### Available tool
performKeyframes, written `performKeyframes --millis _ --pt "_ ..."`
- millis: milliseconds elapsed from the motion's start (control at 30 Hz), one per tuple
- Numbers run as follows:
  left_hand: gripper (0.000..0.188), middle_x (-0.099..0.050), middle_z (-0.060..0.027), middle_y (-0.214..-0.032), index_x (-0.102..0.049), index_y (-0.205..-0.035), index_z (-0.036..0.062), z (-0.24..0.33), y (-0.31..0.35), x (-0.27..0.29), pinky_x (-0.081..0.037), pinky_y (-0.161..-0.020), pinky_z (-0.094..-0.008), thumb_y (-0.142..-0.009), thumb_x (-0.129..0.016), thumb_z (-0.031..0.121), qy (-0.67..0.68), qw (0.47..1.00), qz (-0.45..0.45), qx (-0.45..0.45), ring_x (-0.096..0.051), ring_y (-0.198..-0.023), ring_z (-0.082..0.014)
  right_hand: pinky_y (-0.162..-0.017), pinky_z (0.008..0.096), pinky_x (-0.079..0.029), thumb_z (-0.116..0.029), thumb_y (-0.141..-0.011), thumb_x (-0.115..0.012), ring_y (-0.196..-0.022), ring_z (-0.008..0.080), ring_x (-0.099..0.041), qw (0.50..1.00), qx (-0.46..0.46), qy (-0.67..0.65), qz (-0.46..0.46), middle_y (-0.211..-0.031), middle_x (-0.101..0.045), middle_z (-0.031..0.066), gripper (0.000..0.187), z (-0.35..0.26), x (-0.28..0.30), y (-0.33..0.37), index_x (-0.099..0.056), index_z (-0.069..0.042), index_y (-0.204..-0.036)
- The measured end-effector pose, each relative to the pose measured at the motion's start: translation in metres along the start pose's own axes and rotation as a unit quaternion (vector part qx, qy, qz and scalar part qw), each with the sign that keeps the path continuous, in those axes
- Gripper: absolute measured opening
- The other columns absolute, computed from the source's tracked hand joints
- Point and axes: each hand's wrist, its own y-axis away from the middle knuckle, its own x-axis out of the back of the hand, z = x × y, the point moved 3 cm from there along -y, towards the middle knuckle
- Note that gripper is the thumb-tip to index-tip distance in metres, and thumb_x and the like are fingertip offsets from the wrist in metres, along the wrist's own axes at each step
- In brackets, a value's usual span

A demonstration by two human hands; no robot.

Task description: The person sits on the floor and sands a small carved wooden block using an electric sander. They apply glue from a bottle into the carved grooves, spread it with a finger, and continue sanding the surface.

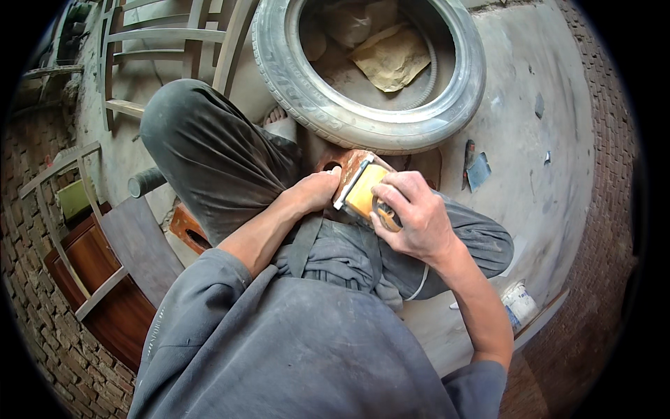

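Note:
My right hand (417,216) is closed around a yellow hand sander (365,190) with a pale, straight metal edge. It is tilted over my lap, between my bent knees. My left hand (319,188) is closed at the sander's left side, its thumb and fingertips near the pale edge; what it pinches is hidden. Just beyond both hands sits a worn reddish-brown block (353,161) with a dark hole, partly covered by the sander. A large grey tyre (370,130) lies flat on the floor just past it.
Inside the tyre lies crumpled yellow-brown paper (391,59). A utility knife (468,164) and a blue-grey scrap (479,172) rest to its right. Wooden frames (166,35) stand far left; a brown panel (105,279) and orange brick (187,229) are nearer. A white tub (520,304) stands at right.

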Motion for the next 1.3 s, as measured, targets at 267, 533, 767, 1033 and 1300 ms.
performKeyframes --millis 267,533,767,1033,1300 --pt "0.042 -0.069 -0.0337 -0.103 -0.046 -0.106 -0.0043 0.011 0.002 0.009 -0.055 -0.085 -0.0527 -0.087 -0.074 0.02 -0.017 1.0 -0.007 -0.014 -0.067 -0.105 -0.0478 -0.092 0.0425 -0.057 -0.013 -0.078 -0.079 -0.107 0.0329 -0.065 0.99 -0.071 0.066 0.1 -0.116 -0.066 0.0127 0.04 0.062 0.028 -0.012 -0.066 -0.007 -0.116" --pt "0.043 -0.069 -0.0336 -0.104 -0.046 -0.107 -0.004 0.017 0.004 0.012 -0.055 -0.087 -0.0527 -0.087 -0.075 0.021 -0.006 0.999 -0.029 0.016 -0.067 -0.106 -0.0481 -0.087 0.0416 -0.058 -0.011 -0.075 -0.081 -0.104 0.0318 -0.065 0.991 -0.069 0.071 0.095 -0.115 -0.065 0.0106 0.039 0.049 0.018 -0.005 -0.067 -0.007 -0.112" --pt "0.044 -0.068 -0.0336 -0.107 -0.049 -0.11 -0.0061 0.02 0.005 0.017 -0.055 -0.087 -0.0513 -0.086 -0.075 0.02 0.007 1.0 -0.015 -0.003 -0.067 -0.107 -0.0473 -0.083 0.0422 -0.06 -0.011 -0.074 -0.082 -0.103 0.0322 -0.065 0.989 -0.089 0.085 0.084 -0.116 -0.065 0.0111 0.04 0.045 0.017 -0.008 -0.068 -0.007 -0.112" --pt "0.044 -0.069 -0.0332 -0.105 -0.049 -0.11 -0.0059 0.015 0.003 0.012 -0.055 -0.087 -0.0507 -0.085 -0.076 0.019 0.012 1.0 -0.009 -0.002 -0.067 -0.107 -0.0471 -0.085 0.0417 -0.059 -0.009 -0.072 -0.084 -0.101 0.0334 -0.065 0.989 -0.085 0.078 0.087 -0.114 -0.064 0.0132 0.045 0.032 0.012 -0.006 -0.068 -0.007 -0.114" --pt "0.04 -0.068 -0.0337 -0.102 -0.047 -0.109 -0.0053 0.014 0.006 0.012 -0.055 -0.085 -0.0522 -0.089 -0.073 0.018 -0.018 1.0 -0.008 -0.017 -0.067 -0.103 -0.0478 -0.08 0.0412 -0.06 -0.01 -0.072 -0.083 -0.103 0.0314 -0.064 0.995 -0.063 0.046 0.064 -0.115 -0.064 0.011 0.043 0.007 -0.001 0.007 -0.069 -0.007 -0.113"
